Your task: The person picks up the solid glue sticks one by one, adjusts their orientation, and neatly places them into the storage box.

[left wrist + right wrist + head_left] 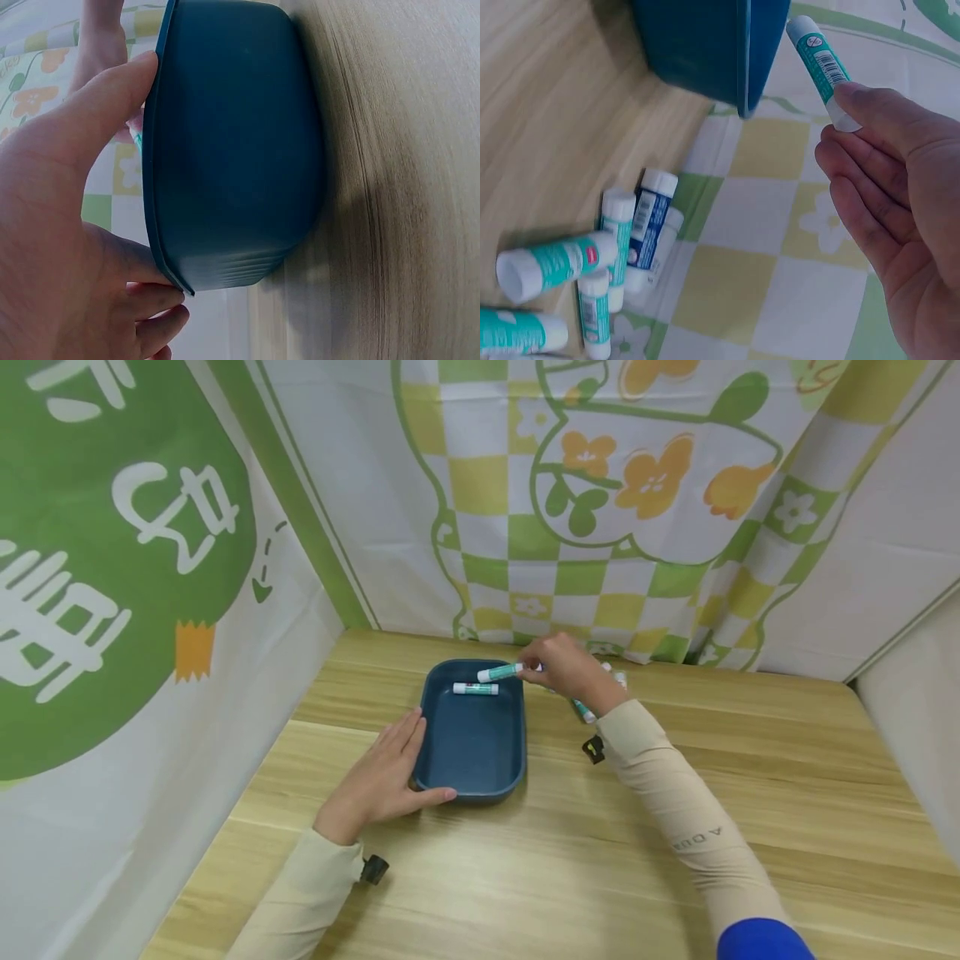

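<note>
My right hand (564, 670) pinches a teal-and-white glue stick (823, 71) near one end, between thumb and fingers. In the head view that stick slants over the far right rim of a dark blue rectangular bin (472, 747). Inside the bin, at its far end, another glue stick (476, 689) lies flat. My left hand (382, 768) rests against the bin's near left corner, fingers straight along the left side. Its thumb (124, 86) touches the rim in the left wrist view.
Several loose glue sticks (559, 264) lie right of the bin, partly hidden by my right hand in the head view; one has a dark blue label (649, 225). The wooden table (600, 868) meets a patterned curtain (480, 493) at the back.
</note>
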`<state>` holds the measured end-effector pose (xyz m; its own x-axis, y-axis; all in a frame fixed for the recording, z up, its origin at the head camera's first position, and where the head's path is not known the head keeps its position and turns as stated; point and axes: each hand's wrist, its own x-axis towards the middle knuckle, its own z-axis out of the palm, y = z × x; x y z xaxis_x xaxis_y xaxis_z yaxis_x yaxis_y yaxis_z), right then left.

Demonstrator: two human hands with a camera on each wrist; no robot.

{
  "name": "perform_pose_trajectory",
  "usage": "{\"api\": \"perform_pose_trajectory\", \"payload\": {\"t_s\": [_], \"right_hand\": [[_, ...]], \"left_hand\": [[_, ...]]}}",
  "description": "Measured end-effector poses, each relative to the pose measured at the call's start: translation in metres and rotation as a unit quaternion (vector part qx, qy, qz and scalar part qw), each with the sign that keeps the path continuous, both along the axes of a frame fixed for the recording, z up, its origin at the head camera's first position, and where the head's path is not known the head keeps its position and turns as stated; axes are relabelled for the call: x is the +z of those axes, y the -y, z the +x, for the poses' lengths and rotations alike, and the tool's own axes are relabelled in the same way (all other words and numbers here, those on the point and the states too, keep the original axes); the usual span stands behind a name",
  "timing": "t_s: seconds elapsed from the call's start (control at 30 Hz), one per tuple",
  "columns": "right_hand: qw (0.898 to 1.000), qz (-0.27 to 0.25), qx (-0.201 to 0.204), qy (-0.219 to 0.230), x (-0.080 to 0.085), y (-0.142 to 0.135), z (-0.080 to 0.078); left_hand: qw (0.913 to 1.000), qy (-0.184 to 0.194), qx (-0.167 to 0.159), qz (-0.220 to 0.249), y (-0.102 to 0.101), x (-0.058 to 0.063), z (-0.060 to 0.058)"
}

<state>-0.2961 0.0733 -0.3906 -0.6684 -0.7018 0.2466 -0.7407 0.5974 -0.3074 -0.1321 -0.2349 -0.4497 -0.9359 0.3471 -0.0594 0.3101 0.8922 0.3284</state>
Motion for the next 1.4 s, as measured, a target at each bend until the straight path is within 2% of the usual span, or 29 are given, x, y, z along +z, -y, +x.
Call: {"api": "perform_pose_trajectory", "payload": {"t_s": [0.33, 0.57, 0.93, 1.07, 1.4], "right_hand": [[1.000, 0.005, 0.021, 0.017, -0.013, 0.026, 0.003], [0.999, 0.017, 0.033, 0.005, -0.023, 0.039, 0.001], [0.997, 0.080, -0.008, 0.002, -0.041, 0.060, -0.004], [0.994, 0.105, -0.025, -0.013, -0.048, 0.066, -0.005], [0.977, 0.202, -0.053, -0.033, -0.055, 0.075, -0.007]], "left_hand": [[1.0000, -0.007, -0.004, -0.002, 0.000, 0.001, -0.002], [0.9999, -0.011, -0.003, -0.005, 0.001, 0.003, -0.003], [0.9998, -0.022, -0.001, -0.003, 0.005, 0.004, 0.000], [0.9998, -0.022, -0.002, -0.001, 0.006, 0.002, 0.001], [0.9999, -0.009, 0.000, 0.006, 0.000, -0.001, 0.002]]}}
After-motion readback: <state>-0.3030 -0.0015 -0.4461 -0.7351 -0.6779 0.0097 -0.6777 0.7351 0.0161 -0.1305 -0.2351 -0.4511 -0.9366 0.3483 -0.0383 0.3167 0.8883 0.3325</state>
